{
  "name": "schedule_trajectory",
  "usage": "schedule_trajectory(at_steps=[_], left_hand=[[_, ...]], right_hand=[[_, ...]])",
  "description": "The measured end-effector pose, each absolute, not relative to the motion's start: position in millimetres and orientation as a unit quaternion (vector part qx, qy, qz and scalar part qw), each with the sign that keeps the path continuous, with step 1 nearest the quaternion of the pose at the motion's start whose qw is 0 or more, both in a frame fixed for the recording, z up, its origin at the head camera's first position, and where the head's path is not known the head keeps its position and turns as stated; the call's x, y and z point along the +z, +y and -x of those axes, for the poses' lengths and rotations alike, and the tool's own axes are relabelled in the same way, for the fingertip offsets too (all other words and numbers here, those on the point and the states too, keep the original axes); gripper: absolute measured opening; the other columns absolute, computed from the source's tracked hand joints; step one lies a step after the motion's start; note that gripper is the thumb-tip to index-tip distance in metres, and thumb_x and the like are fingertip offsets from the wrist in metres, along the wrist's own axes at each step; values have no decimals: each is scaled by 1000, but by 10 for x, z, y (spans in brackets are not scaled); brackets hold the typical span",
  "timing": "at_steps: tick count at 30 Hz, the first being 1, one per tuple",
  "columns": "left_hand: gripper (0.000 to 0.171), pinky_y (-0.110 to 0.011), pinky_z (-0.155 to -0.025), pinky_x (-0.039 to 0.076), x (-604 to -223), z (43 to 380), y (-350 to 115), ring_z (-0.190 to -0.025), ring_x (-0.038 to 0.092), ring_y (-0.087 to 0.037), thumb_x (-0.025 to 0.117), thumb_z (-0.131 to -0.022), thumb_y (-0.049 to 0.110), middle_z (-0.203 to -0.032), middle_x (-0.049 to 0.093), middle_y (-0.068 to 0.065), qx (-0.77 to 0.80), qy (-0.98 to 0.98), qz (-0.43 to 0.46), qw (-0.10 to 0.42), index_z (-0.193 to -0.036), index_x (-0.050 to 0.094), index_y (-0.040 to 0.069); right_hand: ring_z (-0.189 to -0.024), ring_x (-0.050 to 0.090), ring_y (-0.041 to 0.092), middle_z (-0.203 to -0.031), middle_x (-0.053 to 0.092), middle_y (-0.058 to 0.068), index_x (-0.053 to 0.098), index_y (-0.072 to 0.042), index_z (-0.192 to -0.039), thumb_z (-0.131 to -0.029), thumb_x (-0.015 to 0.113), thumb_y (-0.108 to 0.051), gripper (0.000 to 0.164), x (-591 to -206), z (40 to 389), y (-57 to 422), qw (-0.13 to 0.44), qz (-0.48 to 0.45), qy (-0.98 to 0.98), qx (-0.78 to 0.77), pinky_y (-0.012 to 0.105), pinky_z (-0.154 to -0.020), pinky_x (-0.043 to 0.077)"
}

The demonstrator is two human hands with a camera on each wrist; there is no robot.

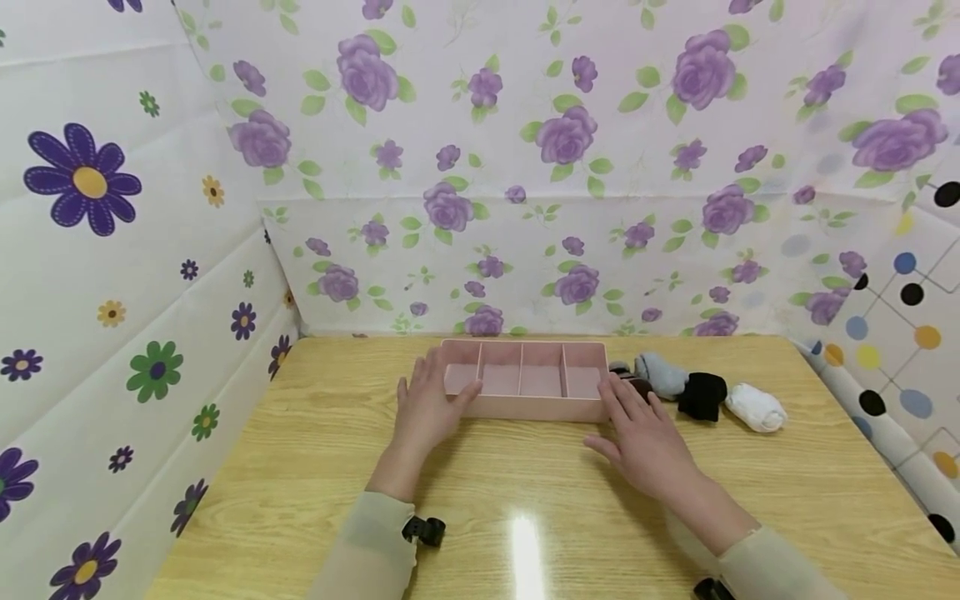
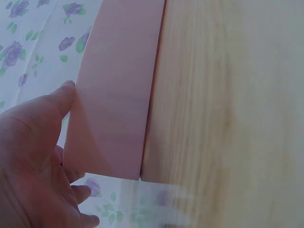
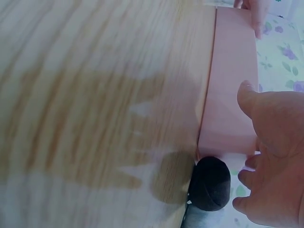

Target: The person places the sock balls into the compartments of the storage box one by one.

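Note:
A pink box (image 1: 540, 407) with several compartments in a row stands on the wooden table, and the visible compartments hold nothing. At its left end is my left hand (image 1: 429, 400), fingers extended along the end wall and thumb over the front rim. In the left wrist view the thumb tip meets the box's (image 2: 114, 95) top edge. My right hand (image 1: 648, 437) is at the right end, its fingers fairly straight, fingertips right at the corner and thumb spread away. Beside that hand lie rolled socks: a grey one (image 1: 660, 375), a black one (image 1: 702, 396) and a white one (image 1: 756, 407).
A dark striped roll (image 1: 633, 382), partly hidden by my right hand, lies against the box's right end. Flowered cloth (image 1: 525, 250) hangs behind the table (image 1: 337, 467), with patterned sheets at both sides. Each wrist carries a black strap (image 1: 425, 531).

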State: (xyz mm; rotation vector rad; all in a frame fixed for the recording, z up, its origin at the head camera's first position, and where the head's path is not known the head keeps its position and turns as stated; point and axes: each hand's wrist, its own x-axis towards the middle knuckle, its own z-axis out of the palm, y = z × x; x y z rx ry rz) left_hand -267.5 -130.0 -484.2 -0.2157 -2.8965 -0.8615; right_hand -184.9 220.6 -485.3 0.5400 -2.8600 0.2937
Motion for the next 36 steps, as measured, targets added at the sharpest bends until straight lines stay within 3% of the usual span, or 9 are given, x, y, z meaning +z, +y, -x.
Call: schedule_trajectory(at_steps=[6,14,24,32,36], left_hand=[[109,-67,-133,10,-4869,2710,-1382,-168,9,-44,64,-106,65,-183,12,-20,-329,-938,96,47,-175,14,-2],[110,-64,-132,23,-4923,2745,-1469,-165,21,-46,68,-107,59,-182,12,-24,-416,-903,108,2,-177,1,5],[111,-60,-133,18,-4981,2765,-1569,-167,16,-43,74,-107,49,-183,8,-19,-473,-872,125,-11,-178,-1,8],[92,-58,-135,12,-5012,2744,-1655,-167,13,-41,62,-114,43,-184,10,-14,-512,-852,106,-22,-179,3,15],[94,-60,-135,12,-5029,2753,-1677,-167,14,-42,65,-113,42,-184,10,-14,-520,-848,102,-29,-180,3,18]], right_hand=[[-161,33,45,-178,29,24,25,-1,-174,-107,73,-46,94,-4834,1834,2174,107,-174,-973,110,73,-127,26],[-161,34,44,-178,29,24,27,0,-174,-107,74,-45,93,-4840,1844,2145,107,-173,-972,117,72,-128,26],[-158,38,45,-175,35,24,38,1,-170,-107,74,-45,86,-4793,1840,2102,111,-187,-968,126,72,-126,30],[-158,38,46,-175,35,24,39,1,-169,-105,77,-43,87,-4822,1842,2070,114,-191,-965,137,72,-126,29],[-158,38,46,-175,35,24,38,1,-170,-105,77,-43,87,-4821,1845,2075,114,-192,-965,136,73,-126,29]])
